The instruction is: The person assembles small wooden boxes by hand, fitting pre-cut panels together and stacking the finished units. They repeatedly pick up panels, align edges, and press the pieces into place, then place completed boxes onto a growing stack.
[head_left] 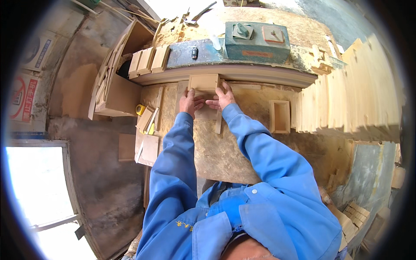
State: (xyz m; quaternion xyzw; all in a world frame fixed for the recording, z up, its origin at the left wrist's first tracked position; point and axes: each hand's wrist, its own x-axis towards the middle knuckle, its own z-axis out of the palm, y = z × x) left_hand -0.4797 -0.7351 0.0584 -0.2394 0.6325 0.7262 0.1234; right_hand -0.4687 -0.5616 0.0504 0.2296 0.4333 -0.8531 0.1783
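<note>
A small pale wooden box (pixel 204 81) is gripped from both sides, its far end against the long wooden fence (pixel 255 74). My left hand (pixel 189 103) has thumb and index finger at its near left corner, with the other fingers curled beneath. At the near right corner my right hand (pixel 224 96) pinches it in the same way, some fingers bent inward. A flat board (pixel 207 113) lies under my hands, and a narrow wooden strip (pixel 219 123) lies just right of it. The underside of the box is hidden.
An open wooden box (pixel 280 117) sits right of my hands, before tall stacked wooden pieces (pixel 346 95). Behind the fence stand a green switch box (pixel 256 41) and several wooden blocks (pixel 147 60). A yellow tape measure (pixel 140 109) and scraps lie left, near a large open wooden crate (pixel 121 97).
</note>
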